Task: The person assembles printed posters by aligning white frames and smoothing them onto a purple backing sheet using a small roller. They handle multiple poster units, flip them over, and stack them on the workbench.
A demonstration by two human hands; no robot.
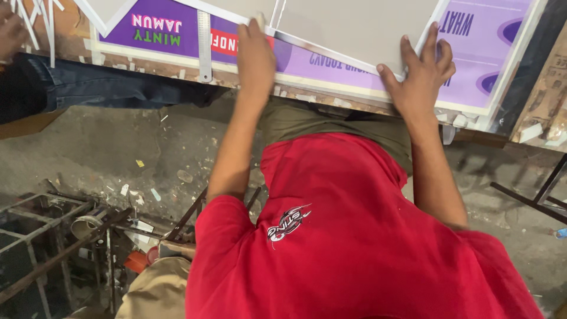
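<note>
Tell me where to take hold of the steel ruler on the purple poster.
Grip the ruler at its near end, coming from the table edge. It lies flat and thin on the poster, leaving fingers nothing to pinch mid-length; that end juts past the poster's border, so it likely lifts easiest there.

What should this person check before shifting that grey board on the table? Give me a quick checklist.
1. Left hand on the near edge of the grey board: ok; whether it grips: cannot tell.
2. Right hand pressed flat on the board, fingers spread: ok.
3. Purple printed sheet lying flat underneath: ok where visible.
4. Steel ruler lying clear of both hands: ok.
5. Another person's dark sleeve apart from the board: ok.
6. Board's far edge free: cannot tell, out of frame.
</note>
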